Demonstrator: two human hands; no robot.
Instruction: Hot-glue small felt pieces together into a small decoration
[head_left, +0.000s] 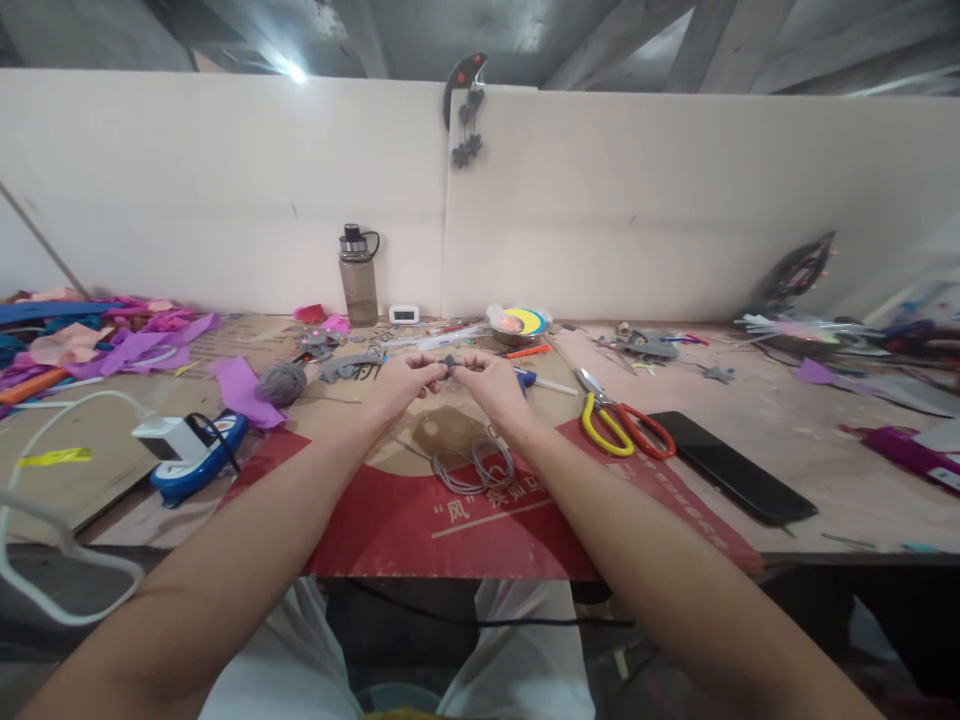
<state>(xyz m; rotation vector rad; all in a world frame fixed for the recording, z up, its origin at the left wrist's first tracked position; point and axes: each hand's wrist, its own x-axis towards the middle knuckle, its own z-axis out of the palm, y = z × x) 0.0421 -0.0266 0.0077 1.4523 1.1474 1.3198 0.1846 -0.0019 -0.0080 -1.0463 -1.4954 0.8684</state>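
Note:
Both my hands meet over the middle of the table, pinching a small dark grey felt star (449, 362) between the fingertips. My left hand (411, 380) is closed on its left side, my right hand (489, 384) on its right. Below them a loosely looped grey cord (474, 474) lies on the red printed cardboard (390, 530). A ball of grey yarn (282, 383) sits left of my left hand. To the right of my right hand are scissors (621, 418) with one yellow and one red handle, blades apart.
A black phone (731, 468) lies beside the scissors. A water bottle (358, 278) and small white digital display (403, 314) stand near the white partition. At left are a blue power strip (199, 462) and coloured felt scraps (142, 345); another grey star (718, 374) lies right.

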